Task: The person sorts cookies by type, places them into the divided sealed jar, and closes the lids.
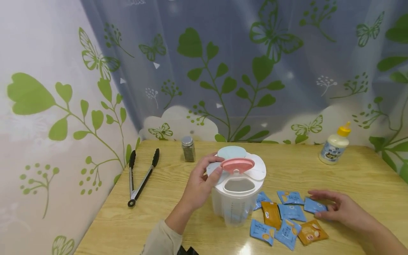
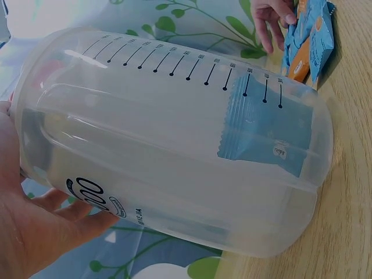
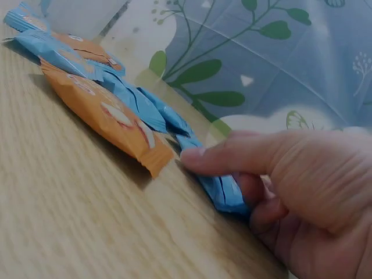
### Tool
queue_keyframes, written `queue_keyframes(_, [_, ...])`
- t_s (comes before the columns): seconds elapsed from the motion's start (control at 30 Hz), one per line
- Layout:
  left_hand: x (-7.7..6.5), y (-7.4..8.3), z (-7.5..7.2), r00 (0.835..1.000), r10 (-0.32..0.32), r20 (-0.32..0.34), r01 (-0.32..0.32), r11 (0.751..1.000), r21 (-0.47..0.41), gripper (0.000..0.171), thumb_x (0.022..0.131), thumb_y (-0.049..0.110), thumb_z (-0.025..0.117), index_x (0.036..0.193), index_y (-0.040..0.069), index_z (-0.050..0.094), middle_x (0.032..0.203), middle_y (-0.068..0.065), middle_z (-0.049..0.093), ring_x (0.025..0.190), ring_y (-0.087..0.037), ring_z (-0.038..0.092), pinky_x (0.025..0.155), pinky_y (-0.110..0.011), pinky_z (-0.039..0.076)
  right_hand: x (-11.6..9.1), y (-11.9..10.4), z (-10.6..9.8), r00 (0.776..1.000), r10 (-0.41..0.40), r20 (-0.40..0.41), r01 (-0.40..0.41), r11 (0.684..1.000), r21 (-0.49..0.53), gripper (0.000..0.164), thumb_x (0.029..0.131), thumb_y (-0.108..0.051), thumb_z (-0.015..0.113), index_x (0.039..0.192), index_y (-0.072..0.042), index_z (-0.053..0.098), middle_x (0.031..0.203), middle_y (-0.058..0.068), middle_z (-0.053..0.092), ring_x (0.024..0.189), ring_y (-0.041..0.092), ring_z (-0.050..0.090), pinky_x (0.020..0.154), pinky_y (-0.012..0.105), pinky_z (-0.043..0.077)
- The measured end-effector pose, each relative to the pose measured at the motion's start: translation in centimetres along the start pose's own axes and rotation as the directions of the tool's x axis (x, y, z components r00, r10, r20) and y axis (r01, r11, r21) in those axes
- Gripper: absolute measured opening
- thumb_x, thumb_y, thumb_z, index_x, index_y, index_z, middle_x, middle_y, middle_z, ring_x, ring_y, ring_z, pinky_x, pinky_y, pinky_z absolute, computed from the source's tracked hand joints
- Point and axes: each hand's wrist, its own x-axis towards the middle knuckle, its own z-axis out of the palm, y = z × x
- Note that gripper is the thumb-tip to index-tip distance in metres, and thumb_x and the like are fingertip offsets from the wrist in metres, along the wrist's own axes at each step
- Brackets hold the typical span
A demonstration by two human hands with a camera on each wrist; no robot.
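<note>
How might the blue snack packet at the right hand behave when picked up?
The blue snack packet is probably light, being small beside the right hand. Its creased, thin-looking wrapper likely crinkles and gives somewhat when pinched. Its flattish pillow shape makes rolling unlikely.

Six loose blue packets, two orange packets, one container, jar, bottle, tongs.

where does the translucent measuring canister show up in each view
Head: the translucent measuring canister stands just right of centre, gripped by the left hand.
Left wrist: tipped sideways in the picture, filling most of it.
Right wrist: apparently only a cut-off part, near the upper-left corner.
Shared landmark: the right hand.
</note>
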Motion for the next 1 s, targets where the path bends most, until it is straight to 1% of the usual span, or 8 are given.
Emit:
queue_keyframes(0.13, [-0.13,-0.09,0.11,1.0,-0.001,-0.001,0.001,1.0,0.003,0.024,0.1,0.023,0.057,0.122,0.017,0.062,0.151,-0.004,0.047,0.143,-0.029,0.041,0.089,-0.034,0.055,-0.04,-0.3,0.35,0.999,0.026,-0.038,-0.03,0.994,-0.109,0.055,0.087,-0.011,0.076,0.136,0.001,0.054,0.112,-0.027,0.064,0.054,0.012,0.042,0.047,0.03,0.039])
queue_keyframes(0.23, [-0.16,-0.11,0.16,1.0,0.002,-0.001,-0.002,1.0,0.003,0.024,0.1,0.024,0.057,0.122,0.017,0.062,0.152,-0.004,0.047,0.143,-0.029,0.041,0.09,-0.034,0.054,0.02,-0.63,0.51,0.996,0.064,-0.068,-0.076,0.977,-0.201,0.055,0.086,-0.019,0.078,0.135,-0.004,0.058,0.113,-0.02,0.065,0.074,-0.002,0.051,0.054,0.025,0.043])
queue_keyframes(0.33, [-0.11,-0.07,0.15,1.0,0.006,-0.005,-0.006,1.0,0.002,0.024,0.1,0.024,0.057,0.123,0.017,0.062,0.152,-0.004,0.046,0.143,-0.029,0.041,0.09,-0.034,0.054,0.14,-0.85,0.46,0.992,0.081,-0.101,-0.107,0.951,-0.289,0.051,0.086,-0.027,0.079,0.132,-0.011,0.062,0.119,-0.011,0.065,0.097,-0.016,0.047,0.068,0.017,0.047])
queue_keyframes(0.4, [-0.07,-0.06,0.13,1.0,0.007,-0.01,-0.007,1.0,0.002,0.024,0.1,0.024,0.057,0.123,0.017,0.062,0.152,-0.004,0.046,0.143,-0.029,0.041,0.09,-0.034,0.054,0.21,-0.87,0.36,0.991,0.071,-0.117,-0.106,0.941,-0.322,0.046,0.087,-0.028,0.077,0.128,-0.013,0.064,0.124,-0.006,0.066,0.103,-0.02,0.044,0.077,0.013,0.047])
queue_keyframes(0.47, [-0.05,-0.08,0.11,1.0,0.007,-0.011,-0.007,1.0,0.003,0.024,0.1,0.024,0.057,0.123,0.017,0.062,0.152,-0.005,0.046,0.143,-0.029,0.041,0.09,-0.033,0.054,0.25,-0.87,0.28,0.99,0.064,-0.124,-0.101,0.944,-0.315,0.038,0.089,-0.026,0.075,0.123,-0.013,0.066,0.125,-0.003,0.066,0.106,-0.022,0.042,0.081,0.011,0.047])
queue_keyframes(0.57, [-0.02,-0.14,0.13,1.0,0.007,-0.007,-0.007,1.0,0.001,0.024,0.1,0.023,0.057,0.123,0.016,0.062,0.152,-0.005,0.046,0.143,-0.029,0.041,0.09,-0.033,0.054,0.26,-0.84,0.35,0.991,0.056,-0.123,-0.087,0.961,-0.263,0.027,0.092,-0.022,0.072,0.116,-0.011,0.067,0.121,0.002,0.066,0.105,-0.02,0.045,0.08,0.011,0.048])
queue_keyframes(0.77, [-0.04,-0.23,0.19,1.0,0.013,-0.004,-0.013,1.0,-0.006,0.024,0.1,0.022,0.056,0.122,0.014,0.062,0.152,-0.007,0.046,0.143,-0.031,0.041,0.089,-0.031,0.055,0.19,-0.76,0.55,0.992,0.038,-0.12,-0.063,0.975,-0.214,0.018,0.096,-0.017,0.067,0.11,-0.008,0.065,0.109,-0.007,0.065,0.096,-0.009,0.051,0.075,0.016,0.052])
queue_keyframes(1.0, [0.01,-0.12,0.13,1.0,0.025,0.0,-0.025,0.999,-0.025,0.024,0.101,0.02,0.056,0.123,0.013,0.061,0.153,-0.009,0.044,0.144,-0.03,0.039,0.086,-0.028,0.057,0.33,-0.35,0.08,0.986,0.099,-0.134,-0.127,0.967,-0.222,0.021,0.097,-0.023,0.066,0.112,-0.009,0.068,0.114,-0.001,0.068,0.103,-0.021,0.047,0.078,0.015,0.052])
